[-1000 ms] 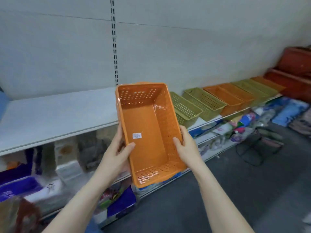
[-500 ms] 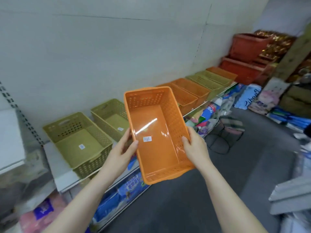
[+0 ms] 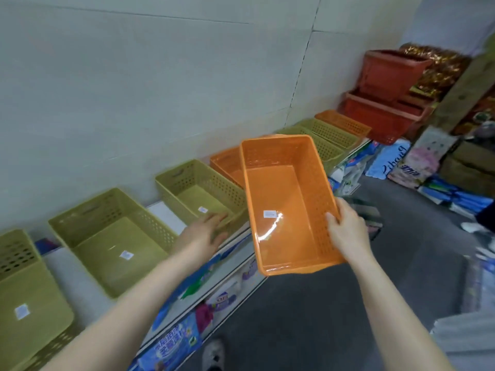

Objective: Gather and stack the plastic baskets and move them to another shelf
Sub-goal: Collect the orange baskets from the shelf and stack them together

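Note:
My right hand [image 3: 345, 228] grips the right wall of an orange perforated basket [image 3: 281, 199], held in the air in front of the shelf [image 3: 171, 220]. My left hand [image 3: 203, 232] is off it, fingers spread, reaching over the near rim of a green basket [image 3: 198, 191] on the shelf. Two more green baskets [image 3: 112, 236] [image 3: 24, 290] stand to the left. Behind the held basket sits another orange basket [image 3: 227, 162], then green baskets [image 3: 329, 135] and an orange one [image 3: 345, 121] farther right.
Red-brown plastic planters [image 3: 385, 89] are stacked at the shelf's far end. Packaged goods fill the lower shelf [image 3: 187, 330] and lie piled on the grey floor at right [image 3: 417, 164]. A shoe [image 3: 214, 352] shows at the bottom.
My view has swung right along the shelf. My left hand has let go of the orange basket and moved out to the green basket; the right hand alone still holds it.

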{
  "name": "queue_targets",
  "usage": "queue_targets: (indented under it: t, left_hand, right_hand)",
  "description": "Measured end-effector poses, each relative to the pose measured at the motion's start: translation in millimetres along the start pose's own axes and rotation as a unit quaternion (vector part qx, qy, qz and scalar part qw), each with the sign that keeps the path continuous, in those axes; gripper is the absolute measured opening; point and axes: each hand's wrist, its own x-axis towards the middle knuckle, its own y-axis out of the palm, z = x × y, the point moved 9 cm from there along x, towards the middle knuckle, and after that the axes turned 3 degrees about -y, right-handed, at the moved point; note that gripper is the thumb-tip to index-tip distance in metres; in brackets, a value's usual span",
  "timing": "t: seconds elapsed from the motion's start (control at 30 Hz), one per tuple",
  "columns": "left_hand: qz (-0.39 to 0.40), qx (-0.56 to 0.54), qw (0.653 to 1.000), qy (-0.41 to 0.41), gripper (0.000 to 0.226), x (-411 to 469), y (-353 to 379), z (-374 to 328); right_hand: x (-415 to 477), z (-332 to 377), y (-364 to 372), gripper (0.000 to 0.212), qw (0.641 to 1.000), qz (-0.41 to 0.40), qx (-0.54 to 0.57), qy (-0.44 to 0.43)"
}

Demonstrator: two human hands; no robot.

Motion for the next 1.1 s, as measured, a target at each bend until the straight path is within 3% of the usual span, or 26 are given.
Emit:
queue_targets:
  t: [0.1, 0.2, 0.3, 0.37, 0.4, 0.5, 0.57, 0.73, 0.8, 0.9, 1.0, 1.1]
  left_hand:
    - [0.100, 0.108, 0.989, -0.007, 0.051, 54.9, 35.1, 11.8]
    - [0.230, 0.195, 0.952, -0.044, 0.036, 77.2, 56.5, 26.3]
    - [0.315, 0.202, 0.924, -0.075, 0.043, 86.1, 57.0, 38.3]
    - [0.324, 0.174, 0.925, -0.099, 0.044, 99.5, 49.0, 47.8]
    - [0.295, 0.159, 0.936, -0.107, 0.043, 112.5, 41.9, 50.1]
    - [0.111, 0.090, 0.981, -0.130, 0.039, 168.0, 11.7, 47.6]
    - [0.032, 0.081, 0.985, -0.149, 0.038, 203.7, 4.8, 40.4]
    - [0.025, 0.197, 0.951, -0.238, 0.037, 255.4, 37.0, 25.9]
    - [0.028, 0.209, 0.932, -0.294, 0.052, 261.7, 52.2, 28.3]
    - [-0.020, 0.102, 0.919, -0.381, 0.072, 262.9, 63.4, 37.7]
    - [-0.083, 0.020, 0.904, -0.418, 0.059, 250.7, 45.6, 27.6]
    - [-0.173, 0.033, 0.886, -0.428, 0.050, 227.4, 5.3, 7.8]
  right_hand:
    - [49.3, 0.0, -10.3, 0.039, 1.000, -0.030, 0.000, 0.003]
    - [101.2, 11.3, -14.7, 0.034, 0.999, -0.036, -0.001, -0.008]
    - [151.2, 19.9, -12.5, 0.033, 0.999, -0.043, 0.025, -0.009]
    - [182.4, 24.6, -6.3, 0.032, 0.998, -0.050, 0.043, -0.016]
    - [197.2, 26.1, -2.2, 0.032, 0.997, -0.051, 0.053, -0.018]
    - [242.5, 34.1, 5.7, 0.030, 0.995, -0.055, 0.080, -0.025]
    - [275.6, 36.9, 11.7, 0.027, 0.993, -0.055, 0.094, -0.035]
    - [349.6, 32.0, 41.4, 0.036, 0.991, -0.014, 0.121, -0.059]
    - [368.6, 22.0, 51.7, 0.036, 0.987, 0.023, 0.148, -0.050]
    - [393.9, 0.7, 67.8, 0.036, 0.974, 0.093, 0.207, -0.016]
    - [415.5, -10.3, 79.9, 0.036, 0.957, 0.145, 0.252, -0.004]
    - [431.3, -9.1, 88.1, 0.034, 0.947, 0.191, 0.258, -0.028]
